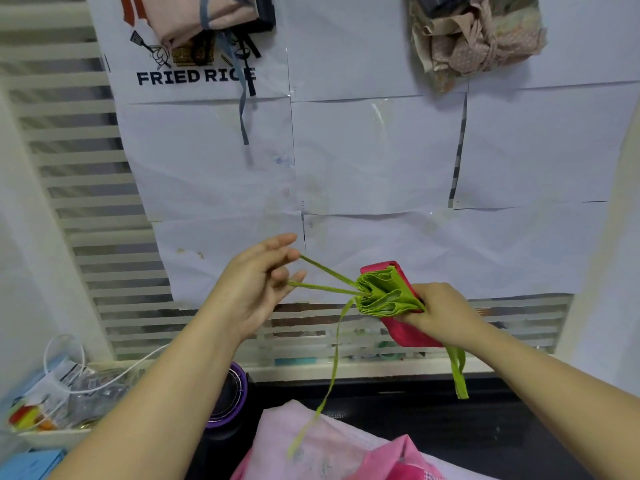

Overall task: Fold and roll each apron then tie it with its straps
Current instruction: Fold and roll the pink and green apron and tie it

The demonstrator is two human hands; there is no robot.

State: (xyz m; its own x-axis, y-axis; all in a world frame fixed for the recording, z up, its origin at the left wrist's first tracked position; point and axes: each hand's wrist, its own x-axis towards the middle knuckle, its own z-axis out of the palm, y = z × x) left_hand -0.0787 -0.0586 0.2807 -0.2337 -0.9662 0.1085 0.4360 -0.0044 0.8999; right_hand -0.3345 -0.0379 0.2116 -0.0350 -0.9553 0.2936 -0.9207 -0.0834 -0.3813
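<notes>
A rolled apron (pixel 388 292), pink outside and green inside, is held in the air above the paper-covered table (pixel 381 161). My right hand (pixel 440 315) grips the roll from its right side. Two green straps (pixel 325 277) run taut from the roll's open end leftward to my left hand (pixel 256 285), whose fingers pinch their ends. A third green strap (pixel 332 368) hangs loose from the roll toward me. A further strap loop (pixel 459 372) dangles below my right hand.
A pink apron (pixel 311 445) lies near me at the bottom. Folded aprons (pixel 207 19) sit on a "FRIED RICE" apron at the far left, a crumpled beige pile (pixel 474 39) at the far right. A cluttered tray (pixel 52 400) and a purple-rimmed round object (pixel 232 396) are at the lower left.
</notes>
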